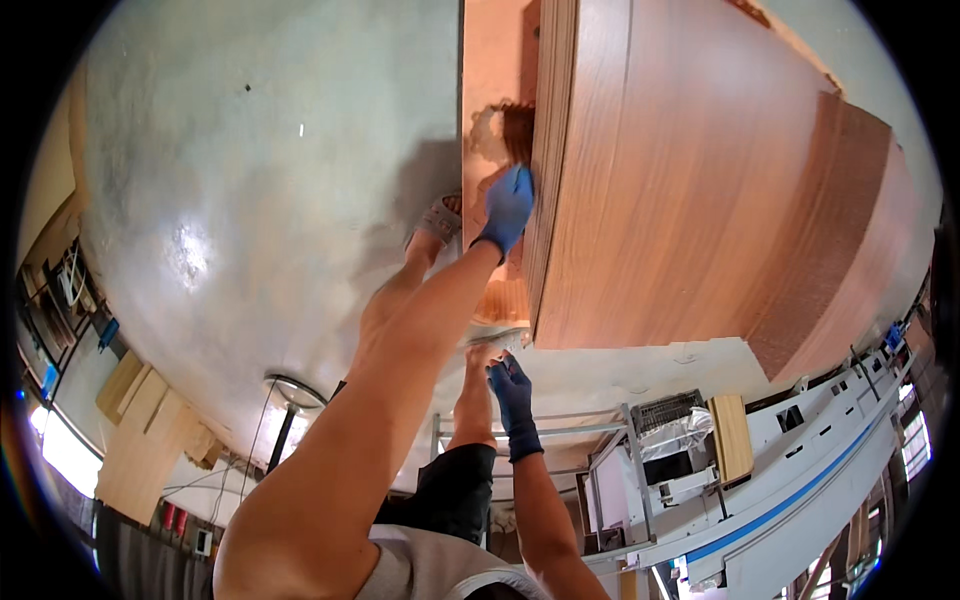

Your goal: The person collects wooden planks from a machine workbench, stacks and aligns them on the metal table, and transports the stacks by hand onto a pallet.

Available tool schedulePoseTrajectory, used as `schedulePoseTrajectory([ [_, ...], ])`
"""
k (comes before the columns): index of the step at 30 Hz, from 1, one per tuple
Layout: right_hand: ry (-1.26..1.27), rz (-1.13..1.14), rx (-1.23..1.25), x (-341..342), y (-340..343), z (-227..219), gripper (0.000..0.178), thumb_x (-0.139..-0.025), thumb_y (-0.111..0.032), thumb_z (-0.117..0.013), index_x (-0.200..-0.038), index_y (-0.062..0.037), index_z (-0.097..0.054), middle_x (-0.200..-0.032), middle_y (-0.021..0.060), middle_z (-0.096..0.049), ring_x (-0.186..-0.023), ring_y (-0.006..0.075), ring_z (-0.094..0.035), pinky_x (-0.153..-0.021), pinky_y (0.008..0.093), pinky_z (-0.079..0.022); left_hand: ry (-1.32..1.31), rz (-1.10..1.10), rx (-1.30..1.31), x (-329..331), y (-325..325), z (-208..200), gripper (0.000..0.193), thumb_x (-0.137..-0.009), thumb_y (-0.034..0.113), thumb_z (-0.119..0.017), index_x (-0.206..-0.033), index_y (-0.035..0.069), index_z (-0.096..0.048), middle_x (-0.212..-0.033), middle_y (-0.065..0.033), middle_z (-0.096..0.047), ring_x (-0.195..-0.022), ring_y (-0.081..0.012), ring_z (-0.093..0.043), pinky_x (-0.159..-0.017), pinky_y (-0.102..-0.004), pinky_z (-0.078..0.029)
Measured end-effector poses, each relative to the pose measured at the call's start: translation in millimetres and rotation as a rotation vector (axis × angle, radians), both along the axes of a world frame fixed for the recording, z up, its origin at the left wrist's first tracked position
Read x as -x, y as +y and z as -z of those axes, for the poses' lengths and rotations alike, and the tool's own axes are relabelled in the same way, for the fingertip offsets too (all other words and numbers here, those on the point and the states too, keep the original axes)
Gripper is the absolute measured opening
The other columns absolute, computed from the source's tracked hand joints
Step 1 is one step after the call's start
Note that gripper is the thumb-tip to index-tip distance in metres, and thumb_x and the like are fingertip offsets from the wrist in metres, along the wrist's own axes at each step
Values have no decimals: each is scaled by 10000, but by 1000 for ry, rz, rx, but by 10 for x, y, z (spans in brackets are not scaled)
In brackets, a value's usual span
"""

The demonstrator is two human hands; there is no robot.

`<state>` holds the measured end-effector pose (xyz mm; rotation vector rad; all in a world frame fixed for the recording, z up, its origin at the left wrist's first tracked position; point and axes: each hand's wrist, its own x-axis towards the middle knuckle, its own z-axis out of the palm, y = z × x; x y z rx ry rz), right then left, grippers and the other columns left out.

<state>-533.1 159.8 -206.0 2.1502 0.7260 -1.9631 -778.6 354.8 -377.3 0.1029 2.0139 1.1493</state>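
My left hand (pixel 508 205), in a blue glove, reaches far forward with its fingers closed round a brush. The brush's dark reddish-brown bristles (pixel 518 132) are somewhat blurred and lie against the side of a tall stack of wood-grain panels (pixel 660 190). Beneath the brush, an orange-brown board (pixel 490 60) on the floor bears an uneven lighter patch. My right hand (pixel 513 388), in a darker blue glove, hangs nearer my body beside my leg. Its fingers are curled together; whatever they might hold is hidden.
My sandalled feet stand close to the stack, one sandal (pixel 436 218) left of the board. Behind the right arm are a grey metal frame (pixel 640 480) and a long white machine (pixel 760 510) with a blue stripe. A round-based stand (pixel 295 392) and loose boards (pixel 150 430) are at lower left.
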Motion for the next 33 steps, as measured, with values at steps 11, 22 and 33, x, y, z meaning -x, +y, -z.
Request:
schedulePoseTrajectory([
  [11, 85, 91, -139, 635, 156, -1037, 439, -980, -135, -651, -1405, -49, -585, -1056, 2, -699, -897, 100, -655, -746, 236, -525, -159, 398, 393, 1195, -1810, -1267, 387, -887, 339, -517, -801, 11, -703, -826, -217, -711, -819, -399, -698, -739, -484, -525],
  [22, 97, -21, -387, 730, -162, -2286, 473, -932, -173, -676, -1356, 27, -614, -918, -8, -667, -800, 71, -605, -678, 230, -499, 386, 763, 148, 2135, -2426, -2097, 280, -906, 250, -513, -821, 61, -702, -762, -155, -689, -613, -230, -611, -561, -408, -461],
  [33, -143, -372, -1814, 515, -577, -4165, 246, -825, -79, -676, -1069, -51, -675, -883, 152, -659, -820, 361, -634, -728, 445, -505, 1224, 1391, -158, 93, -2525, -2934, 161, -847, 188, -634, -702, 149, -692, -603, -114, -642, -554, -274, -660, -534, -473, -511],
])
